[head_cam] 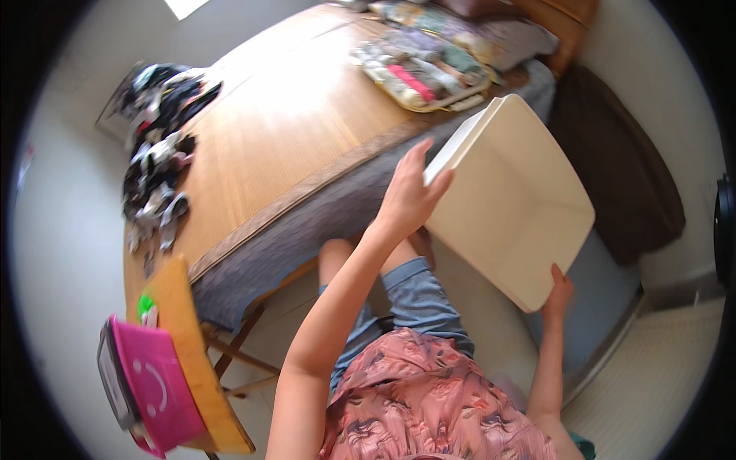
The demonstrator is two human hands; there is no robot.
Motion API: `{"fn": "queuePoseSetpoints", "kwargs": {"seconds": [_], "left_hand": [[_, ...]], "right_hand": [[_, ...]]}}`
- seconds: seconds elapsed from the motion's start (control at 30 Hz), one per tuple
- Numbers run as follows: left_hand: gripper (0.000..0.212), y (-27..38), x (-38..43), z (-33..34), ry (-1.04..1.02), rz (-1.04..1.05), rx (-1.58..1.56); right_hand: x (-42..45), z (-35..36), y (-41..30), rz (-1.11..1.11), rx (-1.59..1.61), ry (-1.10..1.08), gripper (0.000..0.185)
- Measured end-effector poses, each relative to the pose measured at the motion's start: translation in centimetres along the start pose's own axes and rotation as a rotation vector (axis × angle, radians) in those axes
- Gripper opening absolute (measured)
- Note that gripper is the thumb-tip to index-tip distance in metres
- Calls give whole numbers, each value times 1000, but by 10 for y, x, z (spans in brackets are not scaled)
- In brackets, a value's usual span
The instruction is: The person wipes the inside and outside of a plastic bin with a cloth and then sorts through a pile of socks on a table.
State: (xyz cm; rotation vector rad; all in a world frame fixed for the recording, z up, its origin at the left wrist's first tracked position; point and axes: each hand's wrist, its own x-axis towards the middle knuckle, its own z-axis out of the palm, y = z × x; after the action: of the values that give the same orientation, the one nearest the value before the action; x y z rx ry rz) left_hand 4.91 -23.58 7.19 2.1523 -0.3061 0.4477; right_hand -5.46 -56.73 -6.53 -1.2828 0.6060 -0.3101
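Observation:
A cream rectangular storage box or drawer (512,201), seen from one broad flat face, is tilted in front of me to the right. My left hand (411,187) is at its upper left edge, fingers spread along the side wall and thumb towards the broad face. At the lower right corner, my right hand (558,293) grips the edge, its thumb on the face and its other fingers mostly hidden. Beyond the box, a shallow basket (425,106) of rolled clothes (411,83) lies on the bed mat.
Loose socks and small garments (155,167) lie heaped along the left side of the bed mat (287,138). A pink bin (161,379) stands on a wooden folding table (201,351) at lower left. A dark brown bundle (615,167) is beside the bed at right.

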Motion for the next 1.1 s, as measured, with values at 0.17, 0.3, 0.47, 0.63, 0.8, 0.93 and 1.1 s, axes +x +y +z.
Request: {"fn": "queuePoseSetpoints", "kwargs": {"seconds": [0.17,0.3,0.47,0.63,0.8,0.93,1.1], "left_hand": [[54,-58,-43,69,-190,-328,-194],[46,-66,-48,116,-318,-360,-230],[39,-75,-48,145,-388,-408,-284],[37,-83,-43,164,-437,-430,-304],[35,-97,-47,188,-431,-450,-353],[36,-100,-45,204,-473,-525,-372],[37,-107,-55,212,-445,-396,-301]], "right_hand": [[47,-38,26,29,-305,211,40],[62,-40,-4,76,-363,283,39],[126,-48,21,91,-449,287,42],[198,-55,77,212,-470,164,48],[209,-37,78,173,-734,158,52],[199,-1,68,103,-775,-73,53],[208,25,86,138,-752,-11,57]]}}
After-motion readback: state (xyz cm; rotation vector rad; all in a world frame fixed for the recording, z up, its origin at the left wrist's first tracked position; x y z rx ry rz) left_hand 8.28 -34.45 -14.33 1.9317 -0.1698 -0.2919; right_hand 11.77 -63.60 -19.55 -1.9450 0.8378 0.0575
